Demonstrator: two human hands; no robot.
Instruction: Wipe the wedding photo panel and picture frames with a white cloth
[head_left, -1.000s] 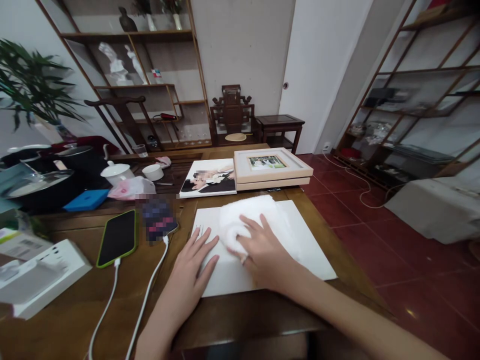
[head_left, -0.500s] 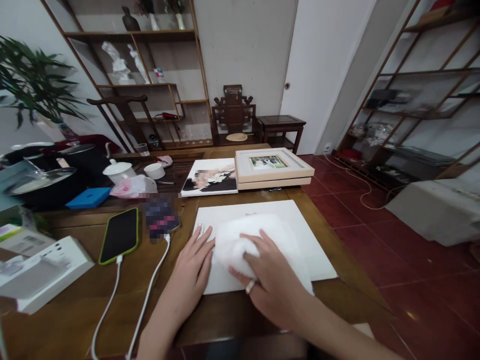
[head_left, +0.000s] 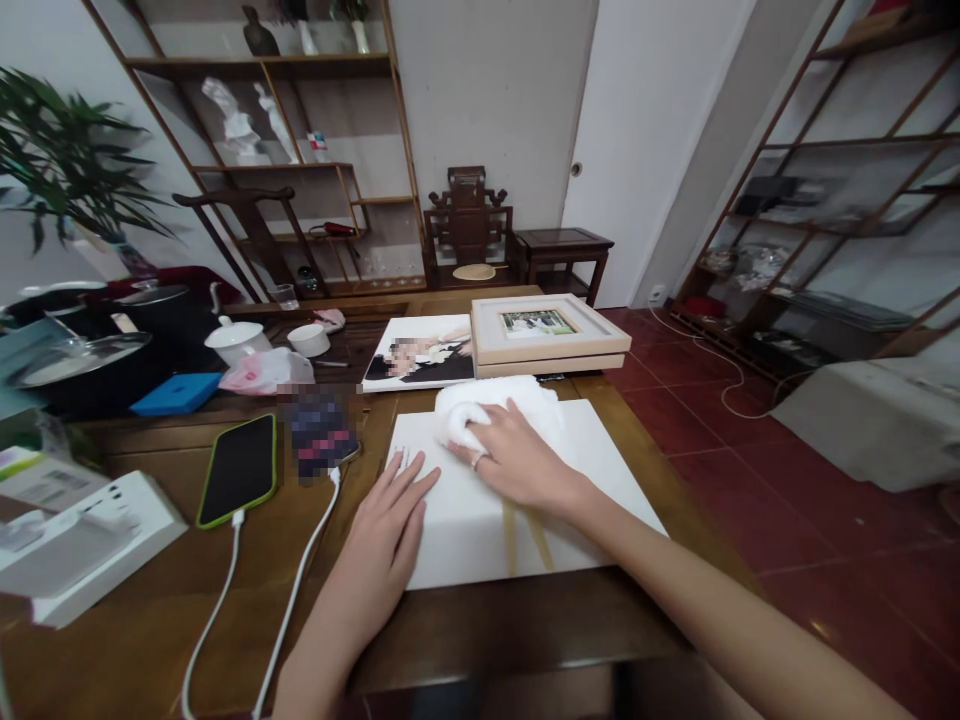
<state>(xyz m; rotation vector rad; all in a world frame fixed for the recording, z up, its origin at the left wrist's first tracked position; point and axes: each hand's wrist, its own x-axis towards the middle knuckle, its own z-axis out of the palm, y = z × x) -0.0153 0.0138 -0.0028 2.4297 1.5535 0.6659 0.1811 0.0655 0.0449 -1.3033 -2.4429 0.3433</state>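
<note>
The left hand [head_left: 388, 515] lies flat on the board's [head_left: 461, 545] left side, fingers apart, while the right hand [head_left: 517, 455] stretches over it, fingers clamped on the cloth [head_left: 514, 393] at the board's far edge.

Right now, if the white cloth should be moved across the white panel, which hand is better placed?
Probably the right hand: it holds the white cloth near the far edge of the white panel. The left hand rests at the panel's left side, apart from the cloth.
</note>
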